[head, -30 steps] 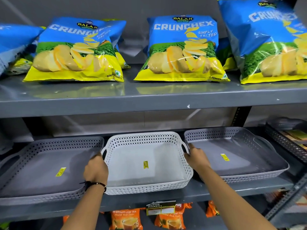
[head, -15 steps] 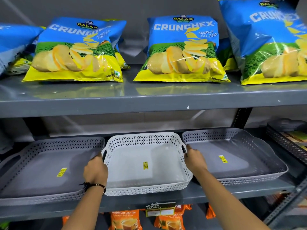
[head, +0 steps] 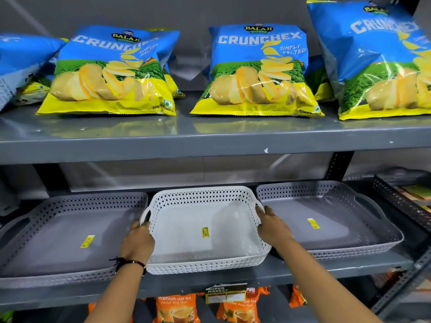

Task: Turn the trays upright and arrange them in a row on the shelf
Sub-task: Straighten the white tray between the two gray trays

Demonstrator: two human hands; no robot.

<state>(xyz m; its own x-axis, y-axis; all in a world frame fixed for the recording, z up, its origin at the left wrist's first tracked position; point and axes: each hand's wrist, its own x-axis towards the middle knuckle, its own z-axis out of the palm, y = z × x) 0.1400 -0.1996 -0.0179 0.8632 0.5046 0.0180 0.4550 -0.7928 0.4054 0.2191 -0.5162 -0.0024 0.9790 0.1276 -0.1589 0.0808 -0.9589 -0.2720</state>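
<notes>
Three perforated plastic trays lie open side up in a row on the grey middle shelf [head: 303, 270]. The white tray [head: 205, 264] is in the middle, a grey tray [head: 58, 276] lies to its left and a second grey tray [head: 349, 251] to its right. Each carries a small yellow price sticker inside. My left hand [head: 137, 244] grips the white tray's left side by its handle. My right hand [head: 271, 226] grips its right side. The white tray's front edge overhangs the shelf front slightly.
Blue and yellow crisp bags [head: 256, 73] lie on the upper shelf [head: 210, 141] just above. Orange tea packets [head: 175, 308] sit below, behind a price label [head: 225, 293]. A perforated metal upright [head: 401, 203] and another shelf bay stand at the right.
Both hands have stayed on the white tray's sides. The white tray has slid slightly back and turned a little; the grey trays have not moved.
</notes>
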